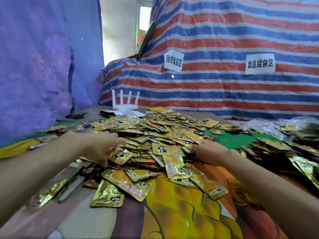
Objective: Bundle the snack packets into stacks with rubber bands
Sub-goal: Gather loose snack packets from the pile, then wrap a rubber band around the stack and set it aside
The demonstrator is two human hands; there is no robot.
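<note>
The snack packets lay heaped mid-frame on the bench. The left hand pinched some between thumb and curled fingers; the right hand had its fingers buried, grip unclear. Slick foil might slide, leaving a crooked stack.

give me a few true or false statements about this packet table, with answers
1. Both the left hand and the right hand reach into the pile of snack packets. True.
2. The white router at the back has two antennas. False: it has four, standing upright.
3. The scissors lie at the far left of the table, apart from both hands. True.
4. Three paper signs hang on the striped tarp. False: only two show, the left sign and the right sign.
5. The packets are mostly blue. False: they are gold with orange print.
</note>
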